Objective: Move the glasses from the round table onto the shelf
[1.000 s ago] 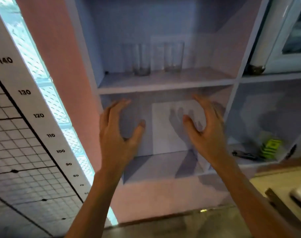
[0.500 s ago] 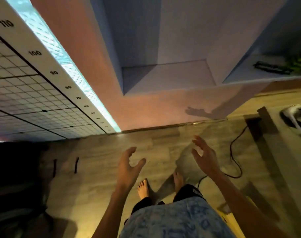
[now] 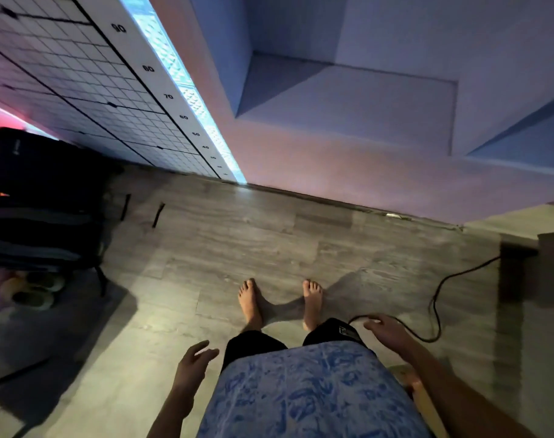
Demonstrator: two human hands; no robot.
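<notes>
Down at the far left of the frame a dark bag [image 3: 38, 197] sits on the grey plank floor [image 3: 237, 241], with a numbered grid chart [image 3: 136, 90] on the wall above it. Low and left of centre, the left hand [image 3: 192, 368] hangs loose with fingers spread, grasping nothing. Two bare feet [image 3: 250, 303] stand at centre. The bottom bay of the shelf [image 3: 348, 102] fills the upper right, well above both hands. Lower right, the right hand [image 3: 388, 331] is likewise spread and bare, over a black cable [image 3: 437, 298]. No glasses are in view.
</notes>
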